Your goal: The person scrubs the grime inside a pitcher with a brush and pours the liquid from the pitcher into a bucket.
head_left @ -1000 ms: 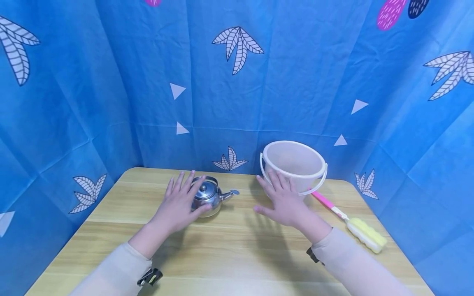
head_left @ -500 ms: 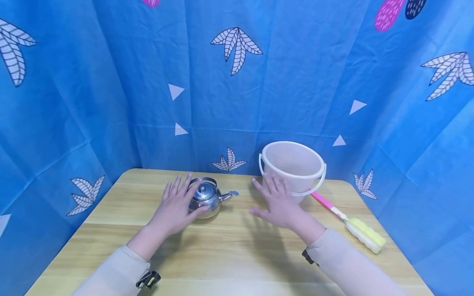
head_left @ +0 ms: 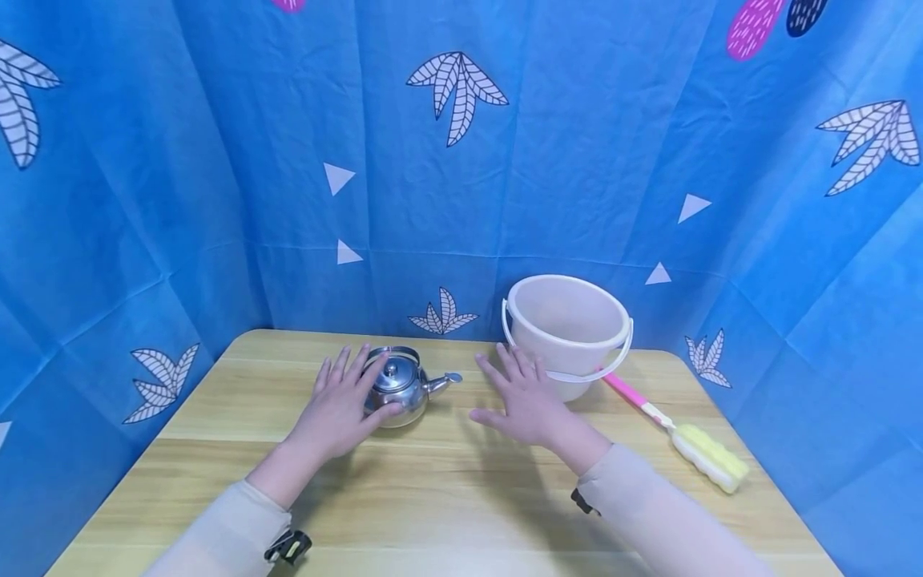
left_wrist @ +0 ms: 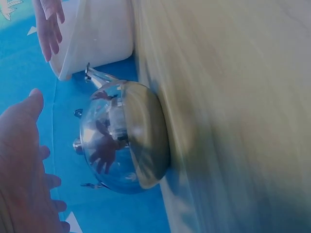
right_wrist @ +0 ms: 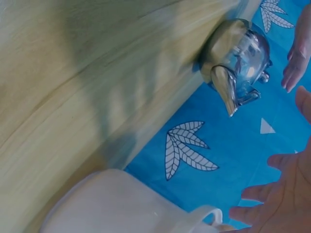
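A shiny metal teapot with a lid, a top handle and a spout pointing right stands on the wooden table. My left hand, fingers spread, is held above the table beside the teapot and overlaps its left side in the head view; the left wrist view shows a gap between the palm and the teapot. My right hand, fingers also spread, hovers in front of a white bucket with a hanging handle. In the right wrist view the fingers are apart from the bucket. Both hands hold nothing.
A cleaning brush with a pink handle and a yellow-and-white sponge head lies at the table's right, its handle end behind the bucket. Blue patterned curtains hang around the back and sides of the table.
My right hand has drifted left, showing more of the bucket's front. The left hand stays nearly in place beside the teapot. The whole head view has shifted slightly.
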Available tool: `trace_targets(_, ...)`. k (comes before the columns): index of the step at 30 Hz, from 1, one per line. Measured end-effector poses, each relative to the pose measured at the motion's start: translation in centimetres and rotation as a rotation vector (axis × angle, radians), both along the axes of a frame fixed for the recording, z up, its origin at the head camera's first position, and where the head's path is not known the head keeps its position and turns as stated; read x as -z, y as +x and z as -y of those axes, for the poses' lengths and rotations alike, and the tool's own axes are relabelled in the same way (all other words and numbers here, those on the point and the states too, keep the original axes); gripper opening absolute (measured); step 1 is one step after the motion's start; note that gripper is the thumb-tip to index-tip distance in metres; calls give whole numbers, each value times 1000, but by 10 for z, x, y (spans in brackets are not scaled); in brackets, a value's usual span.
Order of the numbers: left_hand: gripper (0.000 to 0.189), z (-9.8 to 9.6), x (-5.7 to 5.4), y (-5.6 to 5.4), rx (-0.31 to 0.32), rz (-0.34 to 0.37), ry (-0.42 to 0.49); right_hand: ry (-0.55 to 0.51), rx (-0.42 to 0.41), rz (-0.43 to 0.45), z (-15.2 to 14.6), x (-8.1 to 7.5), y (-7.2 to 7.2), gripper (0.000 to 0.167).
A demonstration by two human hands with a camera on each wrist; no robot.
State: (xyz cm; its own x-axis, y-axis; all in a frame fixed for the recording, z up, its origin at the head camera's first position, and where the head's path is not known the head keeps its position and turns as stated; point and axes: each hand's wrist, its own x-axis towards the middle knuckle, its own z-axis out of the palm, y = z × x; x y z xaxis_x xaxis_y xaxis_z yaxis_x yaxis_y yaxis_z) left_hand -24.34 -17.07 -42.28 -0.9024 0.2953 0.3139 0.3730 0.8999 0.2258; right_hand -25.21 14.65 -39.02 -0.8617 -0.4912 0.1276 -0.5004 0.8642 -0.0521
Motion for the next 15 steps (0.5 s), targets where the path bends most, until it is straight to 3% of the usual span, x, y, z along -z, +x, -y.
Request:
trace_targets(9, 83, 5, 7, -4, 0, -4, 14, 1, 8, 14, 7, 6, -3, 87)
trace_targets(15, 80, 6, 9, -6, 2, 36, 25, 25, -2, 29, 14, 9, -5, 87)
